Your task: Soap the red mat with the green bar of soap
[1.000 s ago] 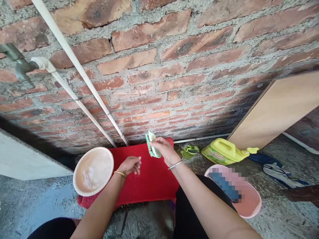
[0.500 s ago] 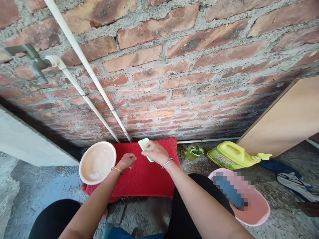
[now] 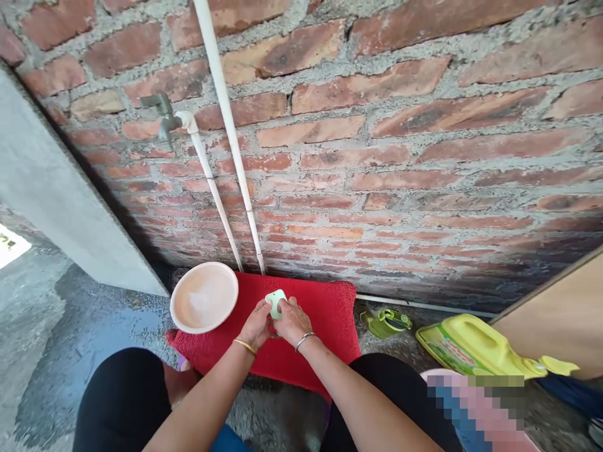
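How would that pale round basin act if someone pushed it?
The basin might slosh, since the whitish patch inside looks like sudsy liquid. Its broad, round shape suggests sliding more readily than tipping. The red cloth beneath looks fuzzy at its edges, so it would probably drag a little.

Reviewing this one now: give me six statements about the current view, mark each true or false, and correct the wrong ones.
1. The right hand holds a small pale-green plastic brush, with the left hand close beside it. True.
2. A round, pale-peach plastic basin sits at the left end of the rectangular red cloth. True.
3. The right wrist wears a gold-coloured bangle. False: it wears a silver-coloured metal bangle.
4. Nothing lies right of the red cloth. False: a yellow plastic jug is there.
5. White pipes run up the red brick wall. True.
6. Water is pouring from above. False: no stream shows below the grey tap.
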Action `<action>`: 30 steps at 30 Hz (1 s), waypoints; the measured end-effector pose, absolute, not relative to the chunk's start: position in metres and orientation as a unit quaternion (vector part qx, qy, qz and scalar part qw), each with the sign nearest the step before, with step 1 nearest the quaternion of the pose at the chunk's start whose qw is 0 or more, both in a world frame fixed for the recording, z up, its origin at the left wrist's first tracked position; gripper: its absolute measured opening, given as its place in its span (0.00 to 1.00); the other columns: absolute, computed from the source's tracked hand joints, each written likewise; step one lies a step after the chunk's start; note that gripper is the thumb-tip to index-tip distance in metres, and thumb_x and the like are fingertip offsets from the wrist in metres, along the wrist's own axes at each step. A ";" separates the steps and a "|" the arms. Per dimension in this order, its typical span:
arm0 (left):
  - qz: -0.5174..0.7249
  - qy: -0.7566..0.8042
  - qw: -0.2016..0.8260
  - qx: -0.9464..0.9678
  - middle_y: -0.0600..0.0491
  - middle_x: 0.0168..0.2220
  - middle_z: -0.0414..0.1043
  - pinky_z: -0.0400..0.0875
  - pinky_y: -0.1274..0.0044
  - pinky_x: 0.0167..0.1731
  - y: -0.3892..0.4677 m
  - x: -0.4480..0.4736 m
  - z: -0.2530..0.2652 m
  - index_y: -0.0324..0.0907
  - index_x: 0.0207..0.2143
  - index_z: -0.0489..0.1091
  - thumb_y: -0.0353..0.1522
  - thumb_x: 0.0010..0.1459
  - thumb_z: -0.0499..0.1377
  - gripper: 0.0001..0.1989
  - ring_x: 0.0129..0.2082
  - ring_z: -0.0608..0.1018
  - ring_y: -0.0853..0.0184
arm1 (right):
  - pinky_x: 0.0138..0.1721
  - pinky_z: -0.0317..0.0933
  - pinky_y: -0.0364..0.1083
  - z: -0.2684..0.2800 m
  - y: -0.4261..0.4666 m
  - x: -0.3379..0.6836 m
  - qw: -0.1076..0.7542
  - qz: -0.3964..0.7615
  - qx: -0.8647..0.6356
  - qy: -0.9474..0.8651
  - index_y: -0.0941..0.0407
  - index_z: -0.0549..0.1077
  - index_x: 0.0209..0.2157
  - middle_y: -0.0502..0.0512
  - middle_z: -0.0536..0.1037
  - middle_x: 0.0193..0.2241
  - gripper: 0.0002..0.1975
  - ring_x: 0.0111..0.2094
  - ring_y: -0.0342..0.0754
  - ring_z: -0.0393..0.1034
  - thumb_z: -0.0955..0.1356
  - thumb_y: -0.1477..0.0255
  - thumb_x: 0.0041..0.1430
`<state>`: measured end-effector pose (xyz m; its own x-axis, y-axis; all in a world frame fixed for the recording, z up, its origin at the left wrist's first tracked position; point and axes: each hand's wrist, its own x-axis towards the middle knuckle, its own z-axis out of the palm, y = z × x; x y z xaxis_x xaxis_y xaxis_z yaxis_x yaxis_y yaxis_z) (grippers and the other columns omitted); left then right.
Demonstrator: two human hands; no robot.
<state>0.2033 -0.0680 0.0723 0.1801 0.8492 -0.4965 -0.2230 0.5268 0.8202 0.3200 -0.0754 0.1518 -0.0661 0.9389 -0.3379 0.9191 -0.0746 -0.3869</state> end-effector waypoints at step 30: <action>0.004 0.711 -0.058 0.701 0.43 0.47 0.69 0.68 0.65 0.44 -0.130 0.145 -0.035 0.48 0.60 0.62 0.37 0.57 0.58 0.28 0.44 0.71 0.57 | 0.61 0.42 0.60 -0.051 -0.088 0.399 0.026 -0.035 -0.782 -0.622 0.54 0.67 0.59 0.63 0.64 0.60 0.25 0.62 0.61 0.54 0.58 0.61 0.66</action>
